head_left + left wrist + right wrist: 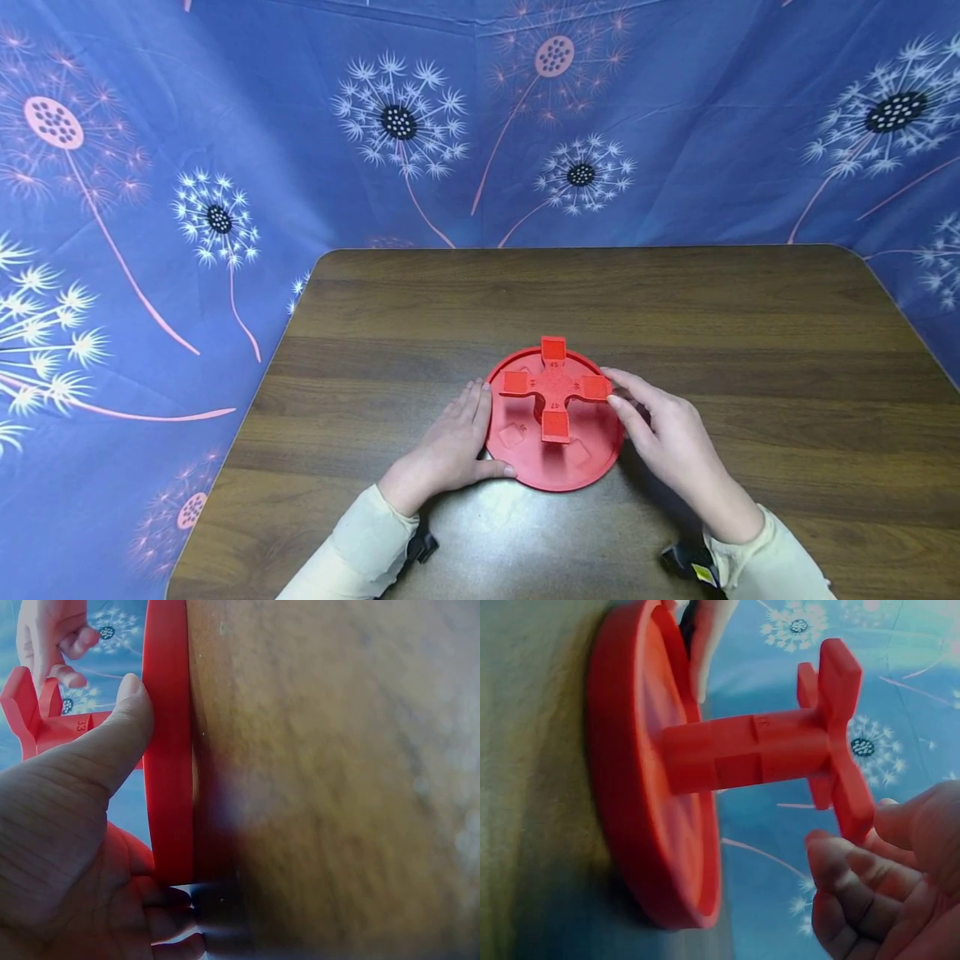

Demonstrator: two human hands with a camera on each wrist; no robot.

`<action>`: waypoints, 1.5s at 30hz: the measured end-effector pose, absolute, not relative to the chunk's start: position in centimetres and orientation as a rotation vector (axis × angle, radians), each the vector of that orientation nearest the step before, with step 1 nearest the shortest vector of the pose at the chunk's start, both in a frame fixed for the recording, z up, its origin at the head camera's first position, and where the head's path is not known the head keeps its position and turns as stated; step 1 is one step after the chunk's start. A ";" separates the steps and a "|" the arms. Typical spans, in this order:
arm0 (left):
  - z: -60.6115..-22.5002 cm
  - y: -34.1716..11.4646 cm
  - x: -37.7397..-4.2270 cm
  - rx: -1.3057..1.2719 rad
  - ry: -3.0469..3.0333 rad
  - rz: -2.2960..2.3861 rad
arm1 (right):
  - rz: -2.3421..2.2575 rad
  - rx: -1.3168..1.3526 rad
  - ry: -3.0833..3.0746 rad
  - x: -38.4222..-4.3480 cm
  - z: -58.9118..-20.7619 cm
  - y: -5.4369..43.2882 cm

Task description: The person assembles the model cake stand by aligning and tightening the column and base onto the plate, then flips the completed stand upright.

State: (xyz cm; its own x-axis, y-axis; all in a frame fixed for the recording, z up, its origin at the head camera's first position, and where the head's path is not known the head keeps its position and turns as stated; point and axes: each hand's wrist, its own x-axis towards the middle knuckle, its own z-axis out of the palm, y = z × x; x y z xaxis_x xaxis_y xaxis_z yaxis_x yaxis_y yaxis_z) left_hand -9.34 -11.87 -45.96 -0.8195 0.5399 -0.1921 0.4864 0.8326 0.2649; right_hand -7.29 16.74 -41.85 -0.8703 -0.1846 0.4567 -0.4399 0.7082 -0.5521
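Observation:
A round red base [555, 475] with a raised rim lies flat on the table. From its middle rises a red column [735, 754] with seams between its sections. On top sits a red four-armed cross piece [556, 385] with upturned arm ends and small numbers on it. My left hand [457, 442] rests against the base's left side, fingers straight, thumb lying on the front rim. With thumb and forefinger my right hand [667, 437] pinches the right arm end of the cross piece; its other fingers are loosely bent in the right wrist view.
The brown wooden table [375, 317] reaches back to a blue cloth [300, 83] with dandelion prints, which also hangs at the left and right. Faint square marks lie on the base's floor. Dark wrist devices [686, 562] sit under both cuffs.

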 end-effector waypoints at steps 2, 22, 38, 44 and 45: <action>-46.0 -11.9 -9.3 0.798 2.761 0.297 | 1.020 0.506 -2.554 -7.3 -42.1 16.8; -46.0 -11.9 -9.3 0.825 2.783 0.314 | 1.014 0.557 -2.578 -5.7 -42.9 14.2; -46.0 -11.7 -9.3 0.768 2.762 0.312 | 0.884 0.550 -2.543 -5.4 -43.1 12.5; -45.9 -11.7 -9.2 0.761 2.756 0.300 | 0.884 0.586 -2.526 -5.6 -42.9 12.9; -45.9 -11.7 -9.2 0.760 2.756 0.299 | 0.885 0.593 -2.513 -5.6 -42.8 13.1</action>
